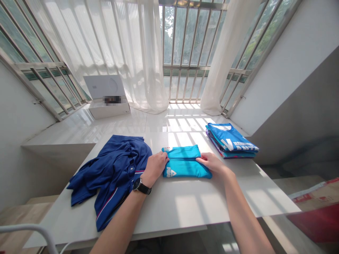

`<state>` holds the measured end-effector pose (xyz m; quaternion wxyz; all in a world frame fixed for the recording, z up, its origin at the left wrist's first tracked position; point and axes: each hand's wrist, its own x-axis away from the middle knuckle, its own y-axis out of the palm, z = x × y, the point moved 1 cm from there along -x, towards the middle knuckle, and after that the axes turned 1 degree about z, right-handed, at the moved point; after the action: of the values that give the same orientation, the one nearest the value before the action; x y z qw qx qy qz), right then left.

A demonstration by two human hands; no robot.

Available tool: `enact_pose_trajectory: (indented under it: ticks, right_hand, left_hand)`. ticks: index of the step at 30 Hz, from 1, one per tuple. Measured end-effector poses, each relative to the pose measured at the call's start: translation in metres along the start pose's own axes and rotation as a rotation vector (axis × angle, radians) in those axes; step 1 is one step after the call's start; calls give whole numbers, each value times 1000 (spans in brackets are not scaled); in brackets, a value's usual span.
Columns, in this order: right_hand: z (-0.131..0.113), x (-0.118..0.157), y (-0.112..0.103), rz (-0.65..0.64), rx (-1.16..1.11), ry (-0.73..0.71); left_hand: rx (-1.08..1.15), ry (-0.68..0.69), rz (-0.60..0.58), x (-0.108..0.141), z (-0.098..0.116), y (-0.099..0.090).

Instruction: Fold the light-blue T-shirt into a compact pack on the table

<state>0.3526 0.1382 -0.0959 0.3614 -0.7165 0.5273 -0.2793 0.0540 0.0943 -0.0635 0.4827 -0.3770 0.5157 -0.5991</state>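
Observation:
A turquoise shirt (pixel 184 165), folded into a flat band with a white logo, lies in the middle of the white table (pixel 172 208). My left hand (pixel 156 168) grips its left end, and a black wristwatch (pixel 141 186) sits on that wrist. My right hand (pixel 210 164) holds the right end, with the fingers over the fold line. To the left of my left hand lies a crumpled navy shirt (pixel 113 173) with red and white trim. Beyond my right hand stands a stack of folded blue printed shirts (pixel 229 141).
Behind the table, an open white box (pixel 108 106) stands on a glossy white ledge before barred windows and sheer curtains. A cardboard parcel (pixel 317 195) sits low on the right. A white tube (pixel 26 229), perhaps a chair frame, shows at lower left.

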Motion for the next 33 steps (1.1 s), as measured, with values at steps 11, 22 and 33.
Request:
enact_pose_trajectory:
  ticks: [11, 22, 33]
  right_hand:
    - [-2, 1, -1, -2, 10, 2]
    - [-1, 0, -1, 2, 22, 4]
    - [-2, 0, 0, 5, 36, 7]
  left_hand:
    - [-15, 0, 2, 1, 1, -1]
    - [-3, -5, -19, 2, 2, -2]
    - [-3, 1, -8, 2, 1, -3]
